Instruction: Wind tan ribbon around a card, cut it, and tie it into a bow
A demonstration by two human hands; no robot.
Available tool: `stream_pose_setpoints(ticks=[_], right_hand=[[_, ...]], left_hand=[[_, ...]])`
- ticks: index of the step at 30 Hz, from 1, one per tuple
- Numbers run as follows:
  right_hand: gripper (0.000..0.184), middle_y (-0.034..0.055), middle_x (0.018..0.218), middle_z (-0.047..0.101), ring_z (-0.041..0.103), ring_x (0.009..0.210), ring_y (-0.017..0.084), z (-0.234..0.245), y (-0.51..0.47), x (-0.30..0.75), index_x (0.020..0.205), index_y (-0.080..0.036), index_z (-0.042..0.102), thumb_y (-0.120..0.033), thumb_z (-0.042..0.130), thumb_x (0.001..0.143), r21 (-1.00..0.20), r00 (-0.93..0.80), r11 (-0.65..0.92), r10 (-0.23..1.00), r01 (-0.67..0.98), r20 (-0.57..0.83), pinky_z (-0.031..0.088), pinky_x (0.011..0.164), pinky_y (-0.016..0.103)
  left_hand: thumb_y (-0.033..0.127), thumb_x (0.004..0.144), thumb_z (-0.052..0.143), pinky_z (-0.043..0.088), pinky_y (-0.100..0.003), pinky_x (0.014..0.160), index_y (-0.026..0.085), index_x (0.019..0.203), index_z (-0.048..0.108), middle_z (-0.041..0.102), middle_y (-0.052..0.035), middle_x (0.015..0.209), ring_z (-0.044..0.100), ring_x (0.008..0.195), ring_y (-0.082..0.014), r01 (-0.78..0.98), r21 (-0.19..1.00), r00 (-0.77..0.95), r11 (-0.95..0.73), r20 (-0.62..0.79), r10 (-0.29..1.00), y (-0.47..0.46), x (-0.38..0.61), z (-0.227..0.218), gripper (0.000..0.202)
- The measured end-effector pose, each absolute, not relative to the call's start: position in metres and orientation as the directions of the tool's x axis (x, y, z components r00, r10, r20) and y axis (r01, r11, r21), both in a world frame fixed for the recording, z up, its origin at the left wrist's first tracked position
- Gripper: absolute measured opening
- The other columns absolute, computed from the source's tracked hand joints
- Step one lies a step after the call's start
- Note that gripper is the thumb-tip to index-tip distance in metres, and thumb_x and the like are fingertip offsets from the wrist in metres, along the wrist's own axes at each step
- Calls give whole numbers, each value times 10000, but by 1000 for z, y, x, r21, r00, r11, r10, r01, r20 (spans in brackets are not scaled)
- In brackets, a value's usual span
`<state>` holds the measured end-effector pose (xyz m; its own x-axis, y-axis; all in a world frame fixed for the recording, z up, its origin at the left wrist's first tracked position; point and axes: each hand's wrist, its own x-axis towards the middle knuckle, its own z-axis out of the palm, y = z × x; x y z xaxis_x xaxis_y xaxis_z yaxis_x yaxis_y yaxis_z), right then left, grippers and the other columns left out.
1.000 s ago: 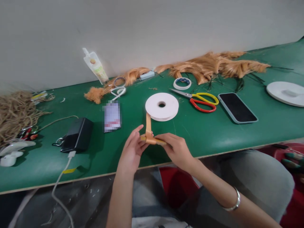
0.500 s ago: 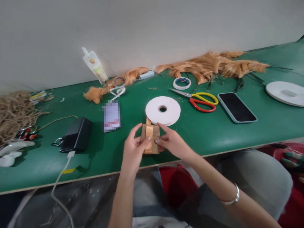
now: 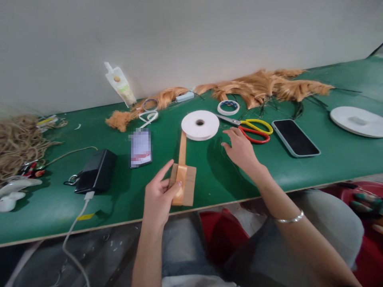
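Observation:
My left hand (image 3: 160, 193) grips a small brown cardboard piece (image 3: 189, 187) near the table's front edge, its thumb pressing on the orange ribbon (image 3: 181, 175) wrapped over the card. From the card the ribbon runs up to a white spool (image 3: 200, 127) lying flat on the table. My right hand (image 3: 239, 148) is off the card, fingers spread and empty, just below the scissors (image 3: 251, 126). These scissors have one yellow and one red handle, and their blades point left toward the spool.
Behind lie a roll of white tape (image 3: 228, 107) and bundles of orange fibre (image 3: 257, 88). A phone (image 3: 296, 137) and a white disc (image 3: 357, 121) are on the right. On the left are a black power bank (image 3: 95, 171), a blurred phone-like item (image 3: 141, 148) and tangled cord (image 3: 20, 145).
My right hand has let go of the card and moved right and up toward the scissors. The card has come nearer the front edge, with a longer ribbon stretch showing. The spool has shifted.

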<state>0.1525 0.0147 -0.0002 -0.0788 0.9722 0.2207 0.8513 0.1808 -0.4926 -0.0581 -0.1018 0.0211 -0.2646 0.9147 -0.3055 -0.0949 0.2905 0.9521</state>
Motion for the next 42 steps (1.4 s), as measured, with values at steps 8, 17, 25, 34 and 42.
stream_pose_setpoints(ticks=[8, 17, 25, 34, 42], right_hand=[[215, 114, 1080, 642, 570, 1046, 210, -12, -52, 111, 967, -133, 627, -83, 453, 851, -170, -651, 864, 474, 474, 592, 489, 908, 367], [220, 99, 910, 709, 651, 851, 174, -19, -58, 106, 851, -108, 645, -34, 438, 837, -170, -553, 893, 398, 417, 732, 552, 751, 286], [185, 60, 782, 702, 641, 700, 130, -9, -61, 107, 814, -142, 642, -118, 465, 862, -638, -416, 677, 733, 366, 539, 513, 635, 230], [468, 14, 726, 642, 582, 664, 126, -3, -54, 103, 1227, -106, 529, -129, 559, 761, -962, -383, -28, 914, 273, -135, 474, 626, 248], [787, -84, 520, 486, 507, 488, 97, -2, -55, 104, 1465, -114, 158, -152, 557, 787, -950, -473, -122, 845, 287, -251, 489, 549, 247]], left_hand=[[231, 561, 785, 504, -233, 600, 147, 1319, 470, 692, -11, 652, 625, 593, -136, -249, 915, -238, 316, -374, 896, -102, -53, 22, 825], [346, 690, 715, 488, -191, 613, 190, 1263, 488, 703, -52, 931, 657, 749, -139, -390, 827, -64, 405, -463, 884, -103, -59, 17, 636], [424, 774, 623, 465, -319, 908, 151, 1195, 473, 692, -98, 949, 654, 918, -179, -600, 707, 8, 375, -464, 886, -96, -58, 3, 523], [431, 735, 663, 509, -298, 738, 181, 1204, 445, 692, -89, 972, 663, 874, -199, -467, 830, -31, 305, -360, 932, -95, -54, 3, 574], [250, 657, 732, 522, -286, 658, 183, 1331, 333, 700, -21, 714, 679, 684, -188, -250, 918, -115, 306, -342, 933, -93, -47, 7, 786]])
